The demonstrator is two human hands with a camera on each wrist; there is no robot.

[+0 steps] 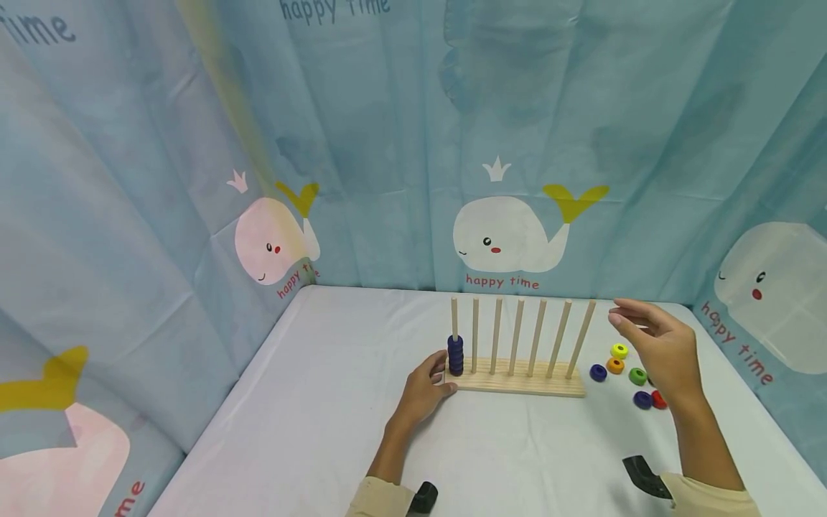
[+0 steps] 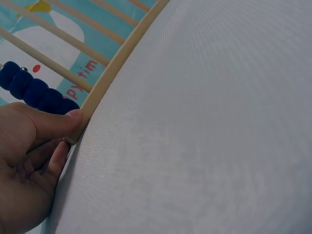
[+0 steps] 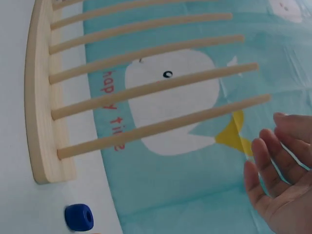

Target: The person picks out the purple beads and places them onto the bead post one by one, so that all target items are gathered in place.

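Note:
A wooden peg rack (image 1: 517,384) with a row of upright pegs stands on the table. Dark blue beads (image 1: 455,356) are stacked on its leftmost peg; the other pegs carry nothing. My left hand (image 1: 423,391) holds the left end of the base, its thumb (image 2: 58,124) at the front edge beside the blue stack. To the right of the rack, my right hand (image 1: 668,352) is raised above the loose beads, with nothing in it. In the right wrist view its fingers (image 3: 265,158) are loosely bent near the tip of the end peg.
Right of the rack lie loose beads: yellow (image 1: 619,351), orange (image 1: 615,366), green (image 1: 637,376), red (image 1: 658,400) and two blue ones, one of them (image 1: 598,373) nearest the base. One more is partly hidden by the right hand. A whale-print curtain (image 1: 388,215) surrounds the white table (image 1: 310,402).

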